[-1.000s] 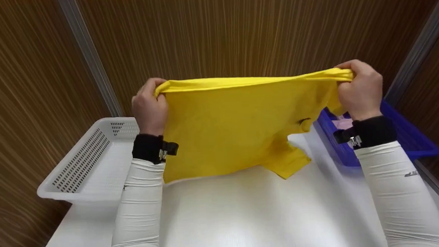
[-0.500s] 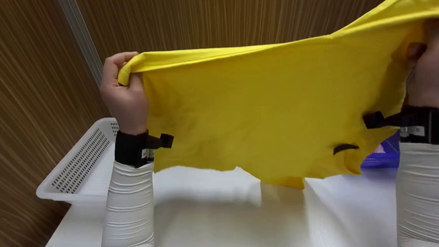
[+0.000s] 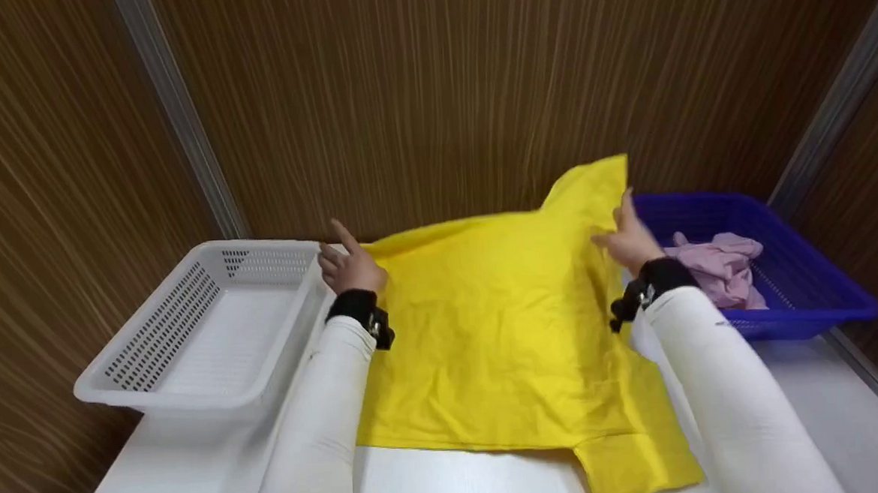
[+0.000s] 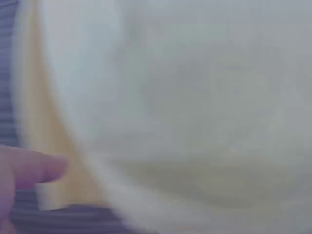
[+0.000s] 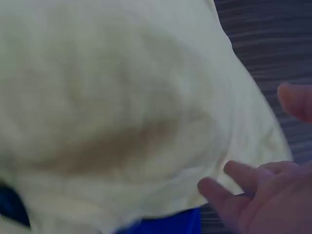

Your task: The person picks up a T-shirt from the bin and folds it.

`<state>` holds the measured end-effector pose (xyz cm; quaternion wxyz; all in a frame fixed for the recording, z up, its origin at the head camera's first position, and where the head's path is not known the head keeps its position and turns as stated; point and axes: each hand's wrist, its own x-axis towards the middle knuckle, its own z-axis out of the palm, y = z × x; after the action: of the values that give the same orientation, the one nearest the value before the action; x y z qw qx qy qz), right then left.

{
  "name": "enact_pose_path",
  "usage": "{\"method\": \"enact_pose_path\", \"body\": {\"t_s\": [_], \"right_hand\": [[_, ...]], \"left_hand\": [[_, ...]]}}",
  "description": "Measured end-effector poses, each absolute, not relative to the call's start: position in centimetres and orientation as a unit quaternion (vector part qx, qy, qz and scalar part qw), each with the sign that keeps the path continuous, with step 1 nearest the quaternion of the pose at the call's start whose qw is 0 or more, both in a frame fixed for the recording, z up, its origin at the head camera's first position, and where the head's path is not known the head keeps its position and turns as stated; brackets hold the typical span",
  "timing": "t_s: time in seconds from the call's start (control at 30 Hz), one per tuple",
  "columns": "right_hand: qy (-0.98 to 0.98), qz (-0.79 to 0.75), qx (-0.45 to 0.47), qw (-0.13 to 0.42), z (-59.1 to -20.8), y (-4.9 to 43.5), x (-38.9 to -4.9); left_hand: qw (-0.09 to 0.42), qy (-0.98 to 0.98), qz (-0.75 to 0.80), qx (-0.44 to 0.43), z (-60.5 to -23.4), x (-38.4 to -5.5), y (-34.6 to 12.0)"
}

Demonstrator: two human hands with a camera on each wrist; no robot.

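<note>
A yellow T-shirt (image 3: 487, 311) is spread out in the head view, its lower part over the white table and its far edge raised against the wood panel. One sleeve points up at the far right, the other toward the near right. My left hand (image 3: 353, 266) is at the shirt's far left corner, fingers extended. Over by the upper sleeve, my right hand (image 3: 629, 238) has its fingers spread. In the right wrist view, the thumb and fingers of that hand (image 5: 268, 200) stand apart beside the pale-looking cloth. The left wrist view is blurred; fingers (image 4: 34, 168) show beside the cloth edge.
To the left stands a white perforated basket (image 3: 262, 387). On the right is a blue basket (image 3: 808, 272) with a crumpled pink cloth (image 3: 722, 265) inside. Wood-grain panels (image 3: 431, 89) enclose the white table (image 3: 436, 479) at the back and sides.
Both hands held the shirt stretched up by its edge, and raised it higher half a second ago. Now they have let go, lower and closer together, and the shirt has come down over the table.
</note>
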<state>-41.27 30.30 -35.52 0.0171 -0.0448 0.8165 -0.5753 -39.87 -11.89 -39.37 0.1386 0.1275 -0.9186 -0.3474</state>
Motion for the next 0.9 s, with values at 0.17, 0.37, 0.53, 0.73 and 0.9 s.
{"method": "enact_pose_path", "body": {"t_s": [0.17,0.37,0.53,0.73,0.9], "right_hand": [[0.946,-0.304,-0.072,0.084,-41.7,29.1,-39.5],[0.976,-0.180,-0.099,0.073,-44.1,28.2,-37.3],[0.981,-0.146,-0.083,0.097,-44.9,27.8,-36.7],[0.981,-0.154,-0.077,0.094,-45.5,28.0,-37.1],[0.964,-0.236,-0.083,0.092,-46.2,28.7,-37.6]], "left_hand": [[0.002,-0.961,-0.269,0.071,-43.9,-37.4,-9.9],[-0.089,-0.975,-0.204,0.021,-45.2,-35.9,-10.3],[-0.128,-0.973,-0.193,0.020,-46.0,-36.1,-11.9],[-0.145,-0.963,-0.226,0.037,-46.7,-37.0,-13.5],[-0.124,-0.964,-0.232,0.045,-47.2,-37.8,-14.4]]}}
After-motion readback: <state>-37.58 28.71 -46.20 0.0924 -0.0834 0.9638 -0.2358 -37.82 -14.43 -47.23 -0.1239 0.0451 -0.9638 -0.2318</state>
